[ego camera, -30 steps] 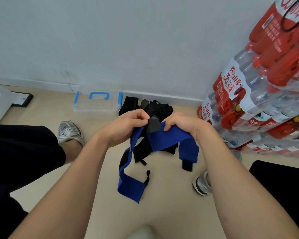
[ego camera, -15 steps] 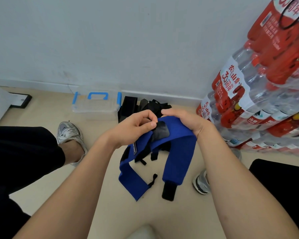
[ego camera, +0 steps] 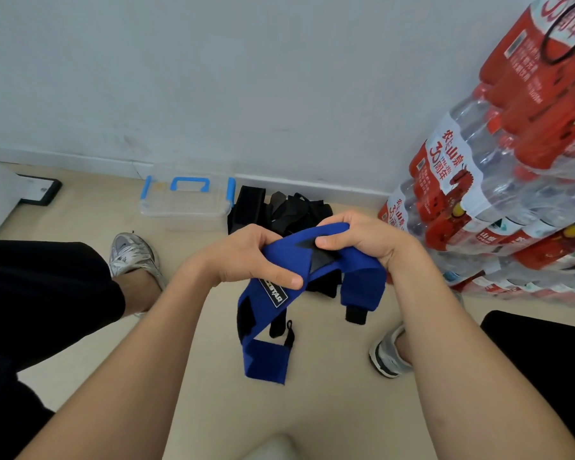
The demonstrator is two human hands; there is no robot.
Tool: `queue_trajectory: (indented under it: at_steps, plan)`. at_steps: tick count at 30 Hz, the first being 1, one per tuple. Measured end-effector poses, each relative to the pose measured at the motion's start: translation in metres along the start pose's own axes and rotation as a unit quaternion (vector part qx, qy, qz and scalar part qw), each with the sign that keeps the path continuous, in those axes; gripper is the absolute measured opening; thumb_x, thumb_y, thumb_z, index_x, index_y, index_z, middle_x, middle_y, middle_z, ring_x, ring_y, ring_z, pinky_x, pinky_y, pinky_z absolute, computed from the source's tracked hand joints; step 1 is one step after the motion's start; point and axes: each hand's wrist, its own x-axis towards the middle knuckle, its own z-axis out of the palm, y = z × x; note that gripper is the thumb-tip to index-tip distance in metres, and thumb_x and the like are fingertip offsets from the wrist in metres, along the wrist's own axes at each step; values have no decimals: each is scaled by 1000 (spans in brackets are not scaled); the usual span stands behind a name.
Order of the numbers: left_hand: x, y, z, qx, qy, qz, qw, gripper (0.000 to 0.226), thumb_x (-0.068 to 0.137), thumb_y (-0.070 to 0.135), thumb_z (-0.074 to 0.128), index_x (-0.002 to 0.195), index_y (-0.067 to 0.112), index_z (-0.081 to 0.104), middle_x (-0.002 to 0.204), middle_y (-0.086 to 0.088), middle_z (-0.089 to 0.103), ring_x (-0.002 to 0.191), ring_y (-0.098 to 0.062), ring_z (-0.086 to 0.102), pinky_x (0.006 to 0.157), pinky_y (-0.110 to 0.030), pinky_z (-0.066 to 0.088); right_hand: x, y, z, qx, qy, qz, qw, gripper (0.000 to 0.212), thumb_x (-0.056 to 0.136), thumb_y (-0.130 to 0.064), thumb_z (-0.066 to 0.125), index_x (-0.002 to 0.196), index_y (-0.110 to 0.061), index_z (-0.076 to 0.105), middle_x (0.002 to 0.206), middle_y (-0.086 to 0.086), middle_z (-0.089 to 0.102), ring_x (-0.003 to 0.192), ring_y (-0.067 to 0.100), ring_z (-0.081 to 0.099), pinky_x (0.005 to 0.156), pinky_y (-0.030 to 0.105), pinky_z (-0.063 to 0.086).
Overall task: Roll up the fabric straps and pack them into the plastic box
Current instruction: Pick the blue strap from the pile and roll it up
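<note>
A blue fabric strap (ego camera: 359, 277) with black ends and a small label hangs between both hands above the floor. My left hand (ego camera: 246, 257) grips its left part, thumb pressed near the label. My right hand (ego camera: 365, 240) grips the right part, thumb on a black patch. One loose end dangles low at the centre, another hangs at the right. Behind the hands a pile of black straps (ego camera: 279, 210) lies on the floor by the wall. The clear plastic box (ego camera: 186, 204) with blue handle and clips stands left of that pile, lid on.
Stacked packs of water bottles (ego camera: 498, 180) with red labels fill the right side. My two feet in silver shoes (ego camera: 130, 254) rest on the beige floor either side of the strap. A white wall runs behind; a black-edged item (ego camera: 40, 190) lies at far left.
The strap has been turned and regripped: the left hand moved lower onto the label part, the right end hangs shorter, and the strap now spans wider between the hands.
</note>
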Motion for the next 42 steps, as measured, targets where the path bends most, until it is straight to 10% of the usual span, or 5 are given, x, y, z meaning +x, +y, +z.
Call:
queue_trajectory:
  at_steps: [9, 16, 22, 33, 42]
  plan:
    - [14, -10, 36, 148, 84, 11, 985, 71, 54, 48, 101, 107, 43, 53, 105, 16, 64, 86, 5, 66, 66, -15, 53, 3, -10, -1, -117, 96, 13, 988, 16, 94, -6, 81, 90, -20, 86, 92, 17, 80, 81, 25, 74, 80, 39, 60]
    - [14, -14, 26, 149, -15, -20, 989, 68, 63, 26, 93, 118, 42, 57, 109, 14, 66, 85, -3, 71, 65, -17, 55, 5, -8, 5, -256, 107, 29, 960, 24, 86, -51, 88, 89, -27, 87, 93, 3, 83, 99, 30, 77, 92, 48, 63]
    - [9, -10, 26, 68, 30, 31, 997, 70, 63, 15, 101, 120, 36, 66, 114, 9, 71, 97, -16, 75, 83, -42, 68, 5, 11, 2, -81, 134, 39, 987, 36, 84, -62, 86, 87, -26, 86, 95, 1, 83, 86, 15, 79, 76, 28, 62]
    - [12, -15, 27, -132, 11, 69, 989, 87, 73, -12, 86, 143, 33, 59, 123, -18, 74, 110, -36, 78, 94, -53, 64, 22, 0, 17, 190, 149, 131, 961, 38, 89, -41, 87, 101, -6, 81, 101, 17, 78, 82, 30, 74, 84, 42, 61]
    - [12, -13, 15, -64, 60, -97, 991, 69, 68, 81, 85, 107, 24, 84, 104, -12, 83, 97, -35, 81, 92, -46, 66, 20, 13, 7, 54, 132, 68, 987, 40, 94, -44, 82, 104, -5, 85, 108, 23, 80, 94, 34, 79, 86, 43, 64]
